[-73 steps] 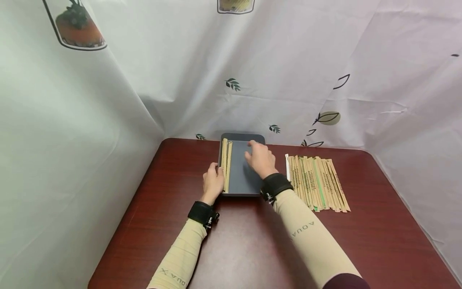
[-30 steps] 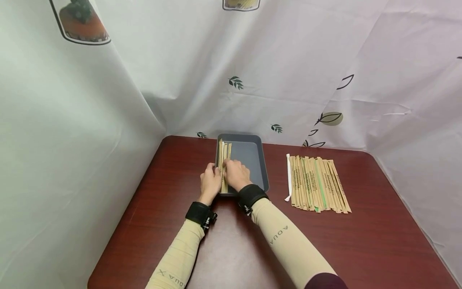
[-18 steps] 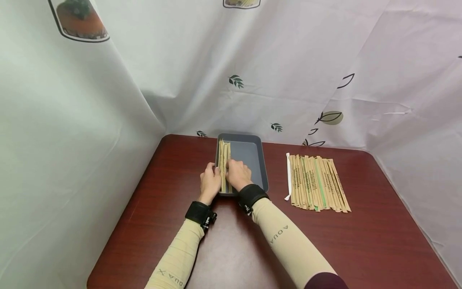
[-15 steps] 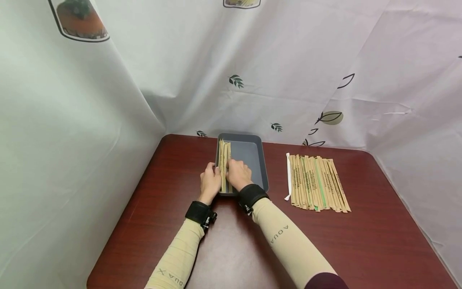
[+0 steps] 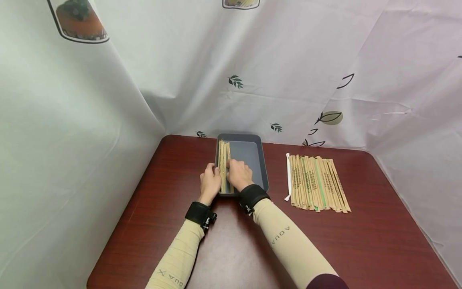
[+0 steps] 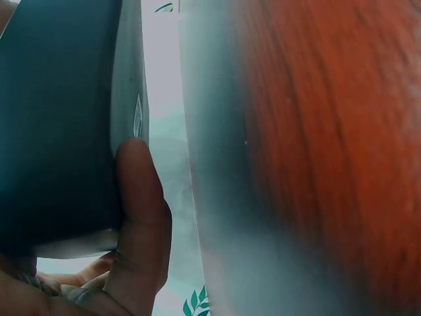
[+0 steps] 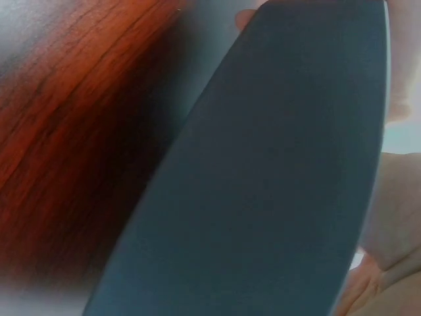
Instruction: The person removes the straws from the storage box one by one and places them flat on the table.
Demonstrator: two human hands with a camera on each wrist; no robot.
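Note:
A dark grey tray (image 5: pixel 249 156) sits at the table's back edge. My left hand (image 5: pixel 210 182) grips its near left wall; in the left wrist view a finger (image 6: pixel 140 191) lies along the tray's dark side (image 6: pixel 59 131). Several slim sticks in brown paper wrappers (image 5: pixel 223 160), like wrapped straws, lie lengthwise along the tray's left side. My right hand (image 5: pixel 240 174) is inside the tray with curled fingers, pinching the rightmost wrapped stick; its fingertips are mostly hidden. The tray wall (image 7: pixel 263 171) fills much of the right wrist view, with my right hand (image 7: pixel 395 217) behind it.
Right of the tray, a row of brown paper-wrapped sticks (image 5: pixel 317 182) lies on the red-brown table (image 5: pixel 379 228), some with green strips. A white wrapped straw (image 5: pixel 288 176) lies at the row's left end. A white printed curtain (image 5: pixel 202 96) hangs behind the table.
My right hand has come from the tray's right side to the wrapped sticks at the left. More sticks show there now. Lately it has shifted slightly right. My left hand stays on the tray.

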